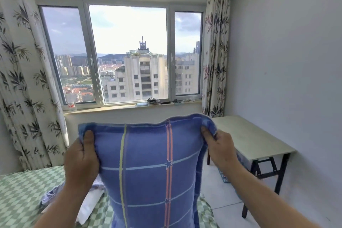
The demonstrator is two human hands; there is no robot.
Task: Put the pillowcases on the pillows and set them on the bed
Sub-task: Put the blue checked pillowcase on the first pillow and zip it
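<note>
Bedroom with window (127, 53), folding table (248, 137) at right, green-checked bed (22, 190) below: cased pillow held upright.

We find the blue plaid pillow (148, 168) raised over the bed, left hand (81, 161) and right hand (220, 148) each pinching a top corner. We judge it light, soft and floppy; corner flanges give the surest hold. Further bedding (88, 205) lies beneath.

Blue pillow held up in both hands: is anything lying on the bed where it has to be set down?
Yes. The blue pillow is gripped at its top corners by the left hand and right hand. On the bed below and to its left lies a white bundle with crumpled blue-patterned cloth.
</note>
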